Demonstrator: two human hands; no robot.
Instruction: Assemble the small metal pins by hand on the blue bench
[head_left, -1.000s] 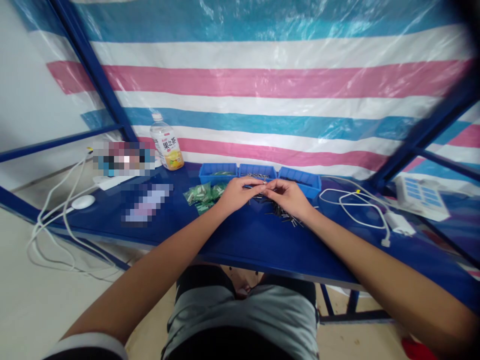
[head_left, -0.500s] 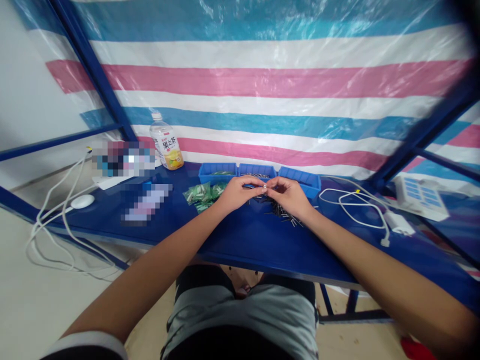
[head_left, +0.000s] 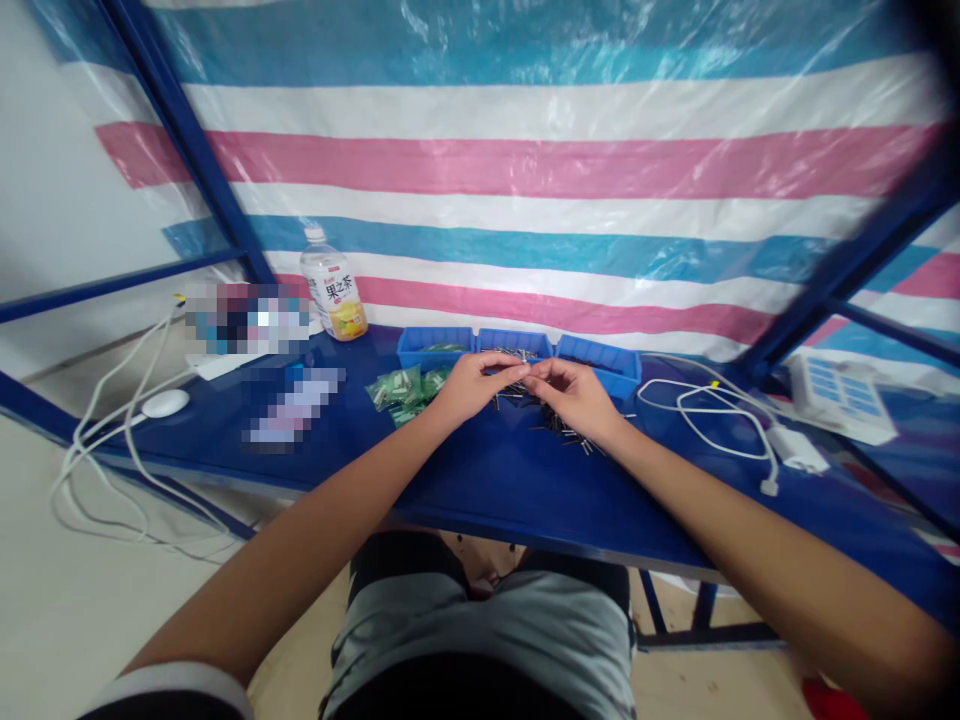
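Observation:
My left hand (head_left: 477, 384) and my right hand (head_left: 571, 390) meet fingertip to fingertip above the table. Both are closed in a pinch, and whatever sits between the fingers is too small and covered to make out. Under and beside my right hand lies a pile of thin dark rods with pale ends (head_left: 576, 436). Left of my left hand are several small clear packets with green in them (head_left: 409, 388). Just behind my hands stand three blue bins: the left bin (head_left: 409, 350) holds green packets, the middle bin (head_left: 516, 340) thin metallic pieces, and the right bin (head_left: 619, 376) is partly hidden.
A drink bottle (head_left: 334, 290) stands at the back left. White cables (head_left: 127, 420) hang off the left side. On the right lie a white cable with an adapter (head_left: 798, 448) and a power strip (head_left: 844, 398). Blue frame posts rise at both sides, before a striped sheet (head_left: 510, 160).
My fingertips have shifted slightly and drawn closer together. The small pale piece that showed between them is now mostly covered.

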